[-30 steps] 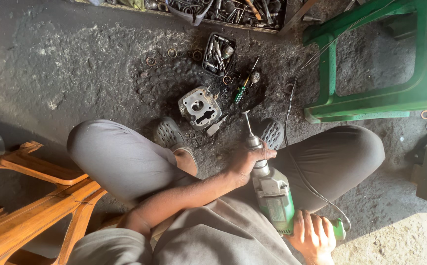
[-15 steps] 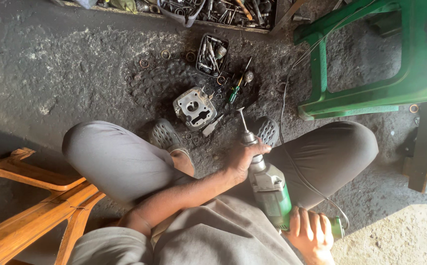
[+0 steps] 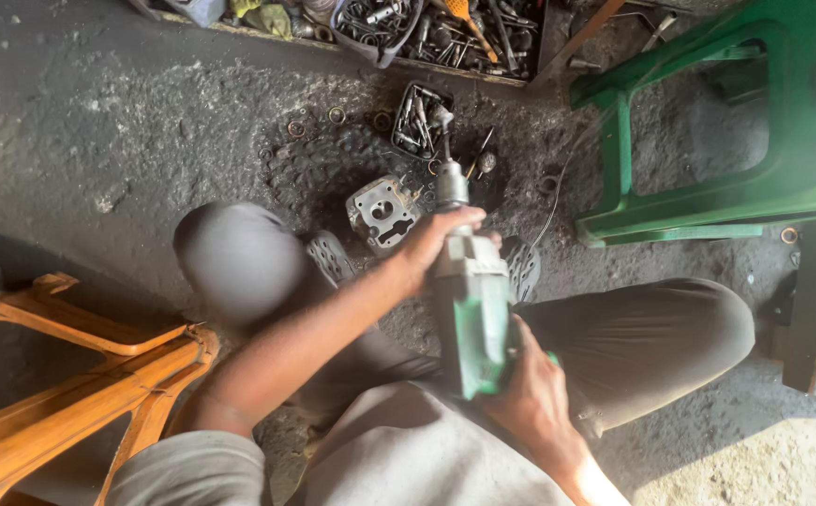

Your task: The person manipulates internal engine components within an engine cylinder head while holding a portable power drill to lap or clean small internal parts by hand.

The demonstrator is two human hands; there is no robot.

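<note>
head view. person seated on the ground, knees apart, a green electric drill [image 3: 471, 314] held between them, nose pointing away from the body. right hand [image 3: 531, 405] wrapped tight on the rear grip; left hand [image 3: 434, 245] closed round the front barrel just behind the chuck. ahead of the left-hand grip, the bit [image 3: 444, 142] points toward a small tray of sockets [image 3: 420, 119]. left of that grip, on the floor: a grey metal engine part [image 3: 381, 211], not touched by the bit. judgement: drill readied, no contact with the part yet, so working it remains. right of the grip: green plastic stool [image 3: 708, 122]. far left: orange stool [image 3: 80, 384].
</note>
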